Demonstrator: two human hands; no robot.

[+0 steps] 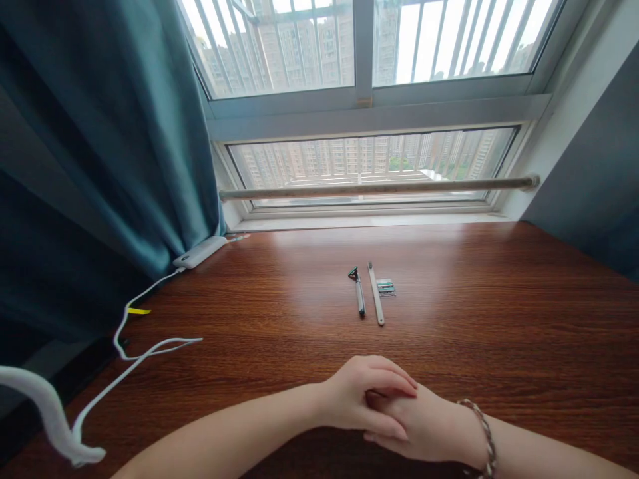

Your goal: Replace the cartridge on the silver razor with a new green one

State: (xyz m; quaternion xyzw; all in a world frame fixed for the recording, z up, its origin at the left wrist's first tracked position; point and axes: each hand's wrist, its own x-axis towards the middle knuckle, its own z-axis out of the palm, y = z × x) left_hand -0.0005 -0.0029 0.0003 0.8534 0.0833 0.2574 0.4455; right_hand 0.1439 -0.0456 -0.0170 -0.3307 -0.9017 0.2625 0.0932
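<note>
My left hand [360, 392] lies over the back of my right hand [424, 426], its fingers and thumb closed around it. Most of my right hand's fingers are hidden beneath the left; a braided bracelet [483, 429] circles that wrist. Both hands are at the near side of the brown wooden table [279, 346]. Beyond them lies a razor [360, 296] with its head pointing away from me. Just right of it, roughly parallel, is a pale toothbrush [376, 296]. Beside the toothbrush sits a small pack that looks like razor blade cartridges [386, 287].
On the left, a white power strip [200, 253] rests against the blue curtain [164, 166]. Its white cable [118, 336] runs along the table's left side, past a thick white curved stand [44, 399]. A rail [379, 189] crosses the window behind the table.
</note>
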